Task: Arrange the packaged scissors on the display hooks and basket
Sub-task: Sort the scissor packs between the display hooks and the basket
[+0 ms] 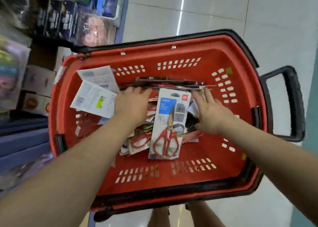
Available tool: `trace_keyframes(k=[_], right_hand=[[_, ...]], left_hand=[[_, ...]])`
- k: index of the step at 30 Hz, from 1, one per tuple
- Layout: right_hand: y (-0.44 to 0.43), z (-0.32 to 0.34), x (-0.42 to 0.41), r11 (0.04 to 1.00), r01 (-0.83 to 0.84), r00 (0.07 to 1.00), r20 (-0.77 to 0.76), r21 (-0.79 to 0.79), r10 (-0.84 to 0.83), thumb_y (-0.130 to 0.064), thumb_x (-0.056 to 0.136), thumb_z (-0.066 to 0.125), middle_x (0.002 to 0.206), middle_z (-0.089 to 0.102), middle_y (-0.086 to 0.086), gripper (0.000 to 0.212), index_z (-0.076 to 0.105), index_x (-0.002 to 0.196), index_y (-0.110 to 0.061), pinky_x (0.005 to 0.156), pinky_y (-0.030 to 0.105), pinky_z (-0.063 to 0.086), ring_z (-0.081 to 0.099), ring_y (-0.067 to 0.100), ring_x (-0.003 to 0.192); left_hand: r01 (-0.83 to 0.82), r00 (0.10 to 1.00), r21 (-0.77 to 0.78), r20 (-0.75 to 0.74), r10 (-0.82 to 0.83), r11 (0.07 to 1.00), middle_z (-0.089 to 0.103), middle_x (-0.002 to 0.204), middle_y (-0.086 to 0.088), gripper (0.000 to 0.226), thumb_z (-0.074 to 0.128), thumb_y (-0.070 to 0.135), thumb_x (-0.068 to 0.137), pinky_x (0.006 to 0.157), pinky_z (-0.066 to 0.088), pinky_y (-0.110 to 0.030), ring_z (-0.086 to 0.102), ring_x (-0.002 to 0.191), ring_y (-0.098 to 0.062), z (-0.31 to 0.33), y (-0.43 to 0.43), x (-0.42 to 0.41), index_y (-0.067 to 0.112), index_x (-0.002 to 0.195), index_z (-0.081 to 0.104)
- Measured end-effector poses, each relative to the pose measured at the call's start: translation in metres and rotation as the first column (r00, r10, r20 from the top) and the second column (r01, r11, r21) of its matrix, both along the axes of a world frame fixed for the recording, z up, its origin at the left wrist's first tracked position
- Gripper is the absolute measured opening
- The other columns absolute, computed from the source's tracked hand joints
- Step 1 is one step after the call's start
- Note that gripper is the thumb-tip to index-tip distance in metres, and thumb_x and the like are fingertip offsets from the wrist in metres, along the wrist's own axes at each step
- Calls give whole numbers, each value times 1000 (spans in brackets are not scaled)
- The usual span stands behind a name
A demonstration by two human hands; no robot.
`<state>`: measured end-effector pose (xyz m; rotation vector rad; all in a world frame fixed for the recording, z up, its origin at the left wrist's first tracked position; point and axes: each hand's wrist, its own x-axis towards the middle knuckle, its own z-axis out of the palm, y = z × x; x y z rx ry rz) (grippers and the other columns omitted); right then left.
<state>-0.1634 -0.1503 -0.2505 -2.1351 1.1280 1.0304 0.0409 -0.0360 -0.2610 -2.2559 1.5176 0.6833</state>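
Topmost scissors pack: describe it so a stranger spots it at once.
In the red shopping basket, find the pile of packs. Between the left hand and right hand lies the topmost scissors pack, the only one showing its whole front: grey card, blue label, red handles.

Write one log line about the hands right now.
left hand: open, on scissors pile | right hand: open, beside top pack | top pack: red scissors, face up | basket: red, holds pile
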Motion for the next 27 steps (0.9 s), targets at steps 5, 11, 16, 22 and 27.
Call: trace_keyframes(k=[5,11,16,22,27], right_hand=[[5,-15,2,985,-89,996,-21,-150,87,1,84,53,161,1,28,90,4,155,-24,62,36,45,66,41,96],[-17,46,-22,917,399,885,262,-3,-384,-7,88,64,102,70,1,73,32,148,-32,66,31,52,69,22,81],[-1,108,-38,678,667,429,584,310,-689,6,91,61,111,47,-43,91,19,145,-53,69,-5,41,53,-30,89],[29,125,-19,671,645,294,692,364,-659,11,90,58,122,62,-27,65,57,119,-48,90,7,45,59,-9,111],[59,118,15,368,610,116,380,702,-918,-46,92,62,113,74,-9,30,72,114,-27,98,35,49,66,9,111]], left_hand=[[62,994,-32,93,-59,998,63,122,-4,52,63,16,86,82,47,-38,51,114,-31,-5,-10,6,23,135,47],[34,999,-254,14,-31,967,70,76,-8,30,73,11,76,54,49,-36,62,72,-35,68,16,14,18,105,68],[-273,958,-370,-186,218,888,67,70,3,35,66,37,85,51,53,-36,62,57,-24,140,65,-14,41,118,58],[-774,481,19,-633,607,633,57,95,42,49,60,10,91,70,46,-4,56,91,18,109,57,-39,27,135,49],[-435,846,-307,-461,268,846,71,90,6,54,56,20,84,54,52,-28,66,70,-17,159,54,-102,22,138,56]])
